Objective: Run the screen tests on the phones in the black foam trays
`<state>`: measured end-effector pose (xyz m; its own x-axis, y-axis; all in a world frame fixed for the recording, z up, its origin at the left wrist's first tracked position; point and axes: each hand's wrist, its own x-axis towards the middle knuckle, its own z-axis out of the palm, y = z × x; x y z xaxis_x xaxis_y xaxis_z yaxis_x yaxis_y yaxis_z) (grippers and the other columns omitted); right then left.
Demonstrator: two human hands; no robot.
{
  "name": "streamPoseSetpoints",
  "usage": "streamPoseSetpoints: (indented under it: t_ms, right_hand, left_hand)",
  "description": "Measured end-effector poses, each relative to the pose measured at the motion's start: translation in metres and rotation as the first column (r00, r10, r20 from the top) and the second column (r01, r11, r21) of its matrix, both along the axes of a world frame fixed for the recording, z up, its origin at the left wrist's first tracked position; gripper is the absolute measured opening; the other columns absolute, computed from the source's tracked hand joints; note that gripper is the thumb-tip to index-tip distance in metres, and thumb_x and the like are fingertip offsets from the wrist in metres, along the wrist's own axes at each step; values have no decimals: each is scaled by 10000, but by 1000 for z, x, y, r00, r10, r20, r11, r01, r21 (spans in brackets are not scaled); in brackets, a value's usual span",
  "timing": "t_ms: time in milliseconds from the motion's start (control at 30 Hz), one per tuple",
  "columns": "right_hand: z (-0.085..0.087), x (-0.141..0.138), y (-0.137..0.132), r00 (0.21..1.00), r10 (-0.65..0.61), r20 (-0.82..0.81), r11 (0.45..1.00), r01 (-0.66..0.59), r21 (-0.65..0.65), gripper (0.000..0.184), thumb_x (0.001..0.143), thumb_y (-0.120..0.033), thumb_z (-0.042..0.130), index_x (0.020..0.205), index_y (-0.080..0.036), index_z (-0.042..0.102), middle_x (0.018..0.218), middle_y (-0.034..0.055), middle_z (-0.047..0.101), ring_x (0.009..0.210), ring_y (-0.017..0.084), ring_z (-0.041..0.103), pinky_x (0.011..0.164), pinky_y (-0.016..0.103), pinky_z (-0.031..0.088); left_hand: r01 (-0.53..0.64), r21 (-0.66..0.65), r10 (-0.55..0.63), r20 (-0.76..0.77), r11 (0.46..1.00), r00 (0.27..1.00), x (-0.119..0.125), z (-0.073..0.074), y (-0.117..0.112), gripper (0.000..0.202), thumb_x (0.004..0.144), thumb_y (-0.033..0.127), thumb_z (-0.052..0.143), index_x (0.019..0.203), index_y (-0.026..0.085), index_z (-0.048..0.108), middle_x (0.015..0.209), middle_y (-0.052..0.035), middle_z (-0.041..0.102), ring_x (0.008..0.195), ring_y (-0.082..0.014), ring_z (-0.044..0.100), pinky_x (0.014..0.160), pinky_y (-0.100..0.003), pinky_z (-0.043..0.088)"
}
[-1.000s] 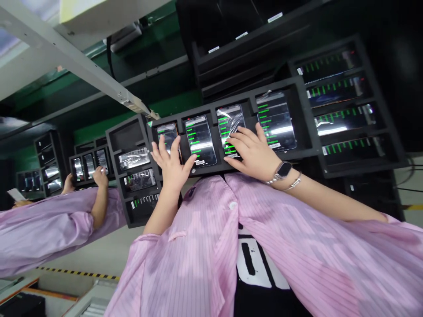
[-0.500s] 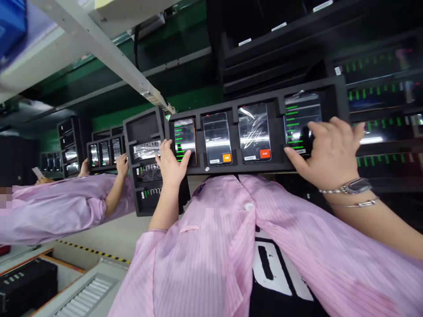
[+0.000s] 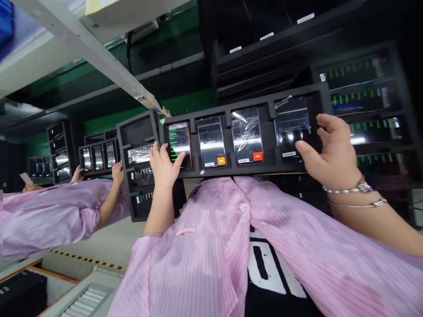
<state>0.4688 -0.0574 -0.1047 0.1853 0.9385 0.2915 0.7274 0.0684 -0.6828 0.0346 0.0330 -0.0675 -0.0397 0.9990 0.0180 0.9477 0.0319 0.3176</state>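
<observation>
Left hand [image 3: 164,168]: spread, black tray [image 3: 269,156] 9 o'clock, thumb over green-lined phone [image 3: 177,135] | right hand [image 3: 333,160]: spread, 3 o'clock, by dark phone [image 3: 292,123], contact unclear | between: orange-button phone [image 3: 211,136], red-button phone [image 3: 246,141]

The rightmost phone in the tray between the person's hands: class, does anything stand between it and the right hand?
Nothing visible does. In this view the right hand overlaps the rightmost phone with its thumb; contact cannot be told. The tray surrounds the phone without covering it.
</observation>
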Motion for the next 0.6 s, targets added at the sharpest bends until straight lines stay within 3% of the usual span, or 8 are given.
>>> streamPoseSetpoints:
  t_ms: [100, 167, 267, 367, 467, 533, 600]
  right_hand:
    - [10, -1, 9, 971, -46, -236, 992, 18, -123, 777, 885, -465, 708, 1563, -229, 410, 1600, 248, 460, 1494, 351, 477, 1160, 588, 469]
    - [19, -3, 18, 918, -100, -383, 990, 55, -127, 696, 872, -396, 685, 1507, -240, 447, 1563, 235, 516, 1486, 331, 495, 1176, 591, 446]
    - [34, -1, 32, 727, -287, -623, 958, 213, -191, 613, 768, -332, 687, 1357, -232, 544, 1450, 227, 614, 1364, 342, 598, 1068, 598, 519]
    - [45, 3, 41, 536, -376, -756, 927, 227, -300, 527, 680, -307, 764, 1176, -168, 656, 1184, 229, 717, 1104, 352, 700, 938, 573, 574]
    - [51, 4, 47, 533, -395, -749, 914, 147, -377, 476, 693, -276, 830, 1136, -130, 734, 983, 164, 736, 895, 285, 702, 867, 494, 586]
    - [52, 3, 50, 574, -438, -692, 885, 139, -445, 422, 737, -265, 838, 1131, -131, 771, 965, 139, 745, 830, 241, 685, 807, 431, 575]
    - [52, 3, 54, 624, -477, -618, 851, 154, -502, 358, 767, -255, 853, 1098, -131, 794, 969, 134, 755, 812, 218, 682, 769, 385, 559]
  left_hand:
    - [-16, -19, 15, -54, 1000, 998, 7, 0, 17, 743, 893, 746, 656, 1376, 182, 675, 1753, -221, 327, 1670, -499, 128, 1314, -771, 71]
    - [-27, -20, 26, -14, 999, 1000, 8, -1, 29, 734, 875, 784, 647, 1297, 188, 724, 1759, -201, 328, 1675, -511, 79, 1306, -788, 21]
    - [-99, -91, 111, 145, 991, 983, 1, 1, 44, 636, 946, 748, 553, 1177, 201, 780, 1736, -167, 388, 1690, -452, 110, 1357, -696, 85]
    - [-138, -156, 179, 289, 978, 940, -5, 6, 46, 523, 991, 639, 517, 1144, 215, 783, 1711, -148, 436, 1687, -381, 204, 1377, -603, 175]
    - [-31, -159, 104, 472, 987, 875, 2, 14, 41, 473, 886, 560, 671, 1202, 210, 715, 1528, -174, 628, 1506, -356, 540, 1264, -557, 452]
    - [35, -215, 104, 598, 976, 795, 9, 25, 34, 480, 838, 528, 706, 1198, 210, 672, 1214, -138, 783, 1161, -312, 765, 1029, -503, 642]
    - [36, -202, 108, 654, 979, 749, 11, 45, 23, 456, 820, 509, 726, 1168, 223, 660, 994, -78, 807, 910, -269, 802, 853, -456, 693]
